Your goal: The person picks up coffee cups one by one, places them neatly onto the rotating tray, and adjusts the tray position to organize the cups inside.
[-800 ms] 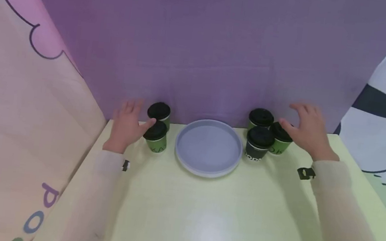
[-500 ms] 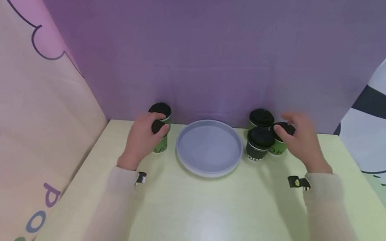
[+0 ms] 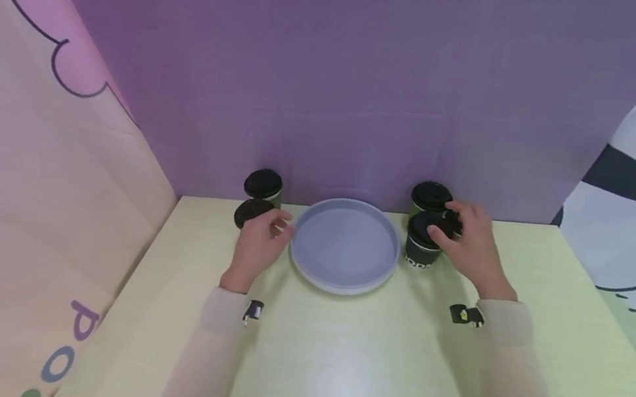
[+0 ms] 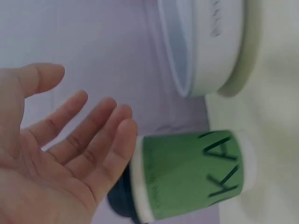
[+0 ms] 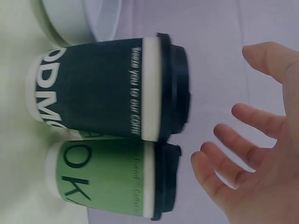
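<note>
A: Cups flanked the grey plate (image 3: 345, 244) on the yellow surface (image 3: 369, 364). Which lettering was legible?

B: "KA" on the left green cup (image 4: 191, 175); "ODM" on the dark cup (image 5: 105, 88); "OK" on the right green cup (image 5: 107, 179).

A: And each grip?

B: Left hand (image 3: 259, 244) and right hand (image 3: 469, 247) both lay open, fingers apart, holding nothing; since the earlier frame each had drawn nearer the plate.

I see both arms covered by long, pale beige sleeves of thin fabric. Near each cuff sits a small black clip-like device: the left one (image 3: 253, 310) shows white, the right one (image 3: 466, 315) shows yellow.
</note>
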The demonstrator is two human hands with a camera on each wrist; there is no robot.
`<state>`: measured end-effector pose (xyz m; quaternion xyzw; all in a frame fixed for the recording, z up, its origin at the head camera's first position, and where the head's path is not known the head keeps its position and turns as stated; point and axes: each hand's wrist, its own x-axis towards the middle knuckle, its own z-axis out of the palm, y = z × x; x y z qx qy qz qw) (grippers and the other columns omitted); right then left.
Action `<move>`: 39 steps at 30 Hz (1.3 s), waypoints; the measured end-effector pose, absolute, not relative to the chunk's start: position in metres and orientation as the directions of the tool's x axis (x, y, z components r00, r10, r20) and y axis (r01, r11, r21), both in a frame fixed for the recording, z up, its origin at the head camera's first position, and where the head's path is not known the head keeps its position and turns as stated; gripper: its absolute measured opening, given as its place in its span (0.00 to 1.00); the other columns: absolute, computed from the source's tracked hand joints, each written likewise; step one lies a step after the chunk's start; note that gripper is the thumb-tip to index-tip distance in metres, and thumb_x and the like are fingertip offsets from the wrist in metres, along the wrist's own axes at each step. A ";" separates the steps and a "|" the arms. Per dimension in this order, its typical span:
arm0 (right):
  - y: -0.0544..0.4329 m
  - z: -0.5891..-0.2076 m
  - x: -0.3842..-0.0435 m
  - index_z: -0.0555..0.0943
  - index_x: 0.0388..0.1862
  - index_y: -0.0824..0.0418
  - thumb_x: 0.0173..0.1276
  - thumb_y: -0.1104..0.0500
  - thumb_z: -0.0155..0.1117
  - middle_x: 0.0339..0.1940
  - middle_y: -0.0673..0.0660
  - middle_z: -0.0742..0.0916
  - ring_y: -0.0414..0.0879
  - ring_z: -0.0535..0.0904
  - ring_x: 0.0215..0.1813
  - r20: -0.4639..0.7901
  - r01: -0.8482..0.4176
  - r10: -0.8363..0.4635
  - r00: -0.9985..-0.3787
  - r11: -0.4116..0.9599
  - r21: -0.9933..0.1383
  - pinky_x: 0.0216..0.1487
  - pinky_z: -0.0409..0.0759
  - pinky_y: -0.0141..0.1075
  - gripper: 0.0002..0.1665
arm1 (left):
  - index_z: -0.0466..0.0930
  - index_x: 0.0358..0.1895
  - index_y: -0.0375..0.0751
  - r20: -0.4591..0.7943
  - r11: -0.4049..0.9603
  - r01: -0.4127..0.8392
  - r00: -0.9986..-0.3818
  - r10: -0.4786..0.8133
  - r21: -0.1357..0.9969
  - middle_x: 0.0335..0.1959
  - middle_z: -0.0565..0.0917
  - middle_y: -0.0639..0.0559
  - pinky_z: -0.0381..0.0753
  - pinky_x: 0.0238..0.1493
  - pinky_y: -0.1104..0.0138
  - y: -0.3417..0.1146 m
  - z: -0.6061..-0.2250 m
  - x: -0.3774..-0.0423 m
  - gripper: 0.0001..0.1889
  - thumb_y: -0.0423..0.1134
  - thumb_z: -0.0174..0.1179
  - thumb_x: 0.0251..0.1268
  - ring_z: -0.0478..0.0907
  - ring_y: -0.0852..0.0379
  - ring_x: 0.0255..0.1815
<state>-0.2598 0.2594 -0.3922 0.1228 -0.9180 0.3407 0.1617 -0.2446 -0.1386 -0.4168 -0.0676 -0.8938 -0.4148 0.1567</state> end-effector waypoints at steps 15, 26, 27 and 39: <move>0.242 -0.416 -0.258 0.63 0.78 0.65 0.66 0.42 0.71 0.74 0.74 0.66 0.72 0.59 0.65 0.318 -0.241 -0.098 -0.943 0.859 -0.451 0.53 0.74 0.67 0.51 | 0.77 0.68 0.42 0.182 0.735 0.102 -0.983 -0.030 0.671 0.58 0.84 0.36 0.84 0.43 0.51 -0.119 -0.437 -0.239 0.27 0.44 0.65 0.68 0.86 0.44 0.42; 0.238 -0.422 -0.265 0.62 0.78 0.69 0.64 0.42 0.72 0.71 0.77 0.70 0.74 0.62 0.61 0.329 -0.220 -0.087 -0.940 0.892 -0.394 0.61 0.65 0.64 0.54 | 0.71 0.72 0.38 0.101 0.722 0.046 -0.994 -0.032 0.691 0.56 0.85 0.35 0.84 0.54 0.49 -0.119 -0.459 -0.246 0.31 0.42 0.67 0.68 0.84 0.39 0.55; 0.238 -0.422 -0.265 0.62 0.78 0.69 0.64 0.42 0.72 0.71 0.77 0.70 0.73 0.62 0.60 0.330 -0.222 -0.089 -0.940 0.893 -0.391 0.61 0.64 0.63 0.54 | 0.71 0.72 0.38 0.095 0.722 0.042 -0.995 -0.033 0.690 0.56 0.85 0.35 0.84 0.54 0.49 -0.119 -0.461 -0.247 0.31 0.42 0.67 0.68 0.85 0.40 0.54; 0.239 -0.426 -0.273 0.60 0.80 0.66 0.62 0.39 0.72 0.71 0.77 0.72 0.74 0.66 0.56 0.334 -0.231 -0.116 -0.936 0.915 -0.331 0.57 0.67 0.63 0.57 | 0.67 0.75 0.36 -0.019 0.668 -0.032 -0.999 -0.026 0.744 0.55 0.86 0.33 0.83 0.58 0.49 -0.123 -0.470 -0.249 0.33 0.44 0.64 0.71 0.85 0.40 0.55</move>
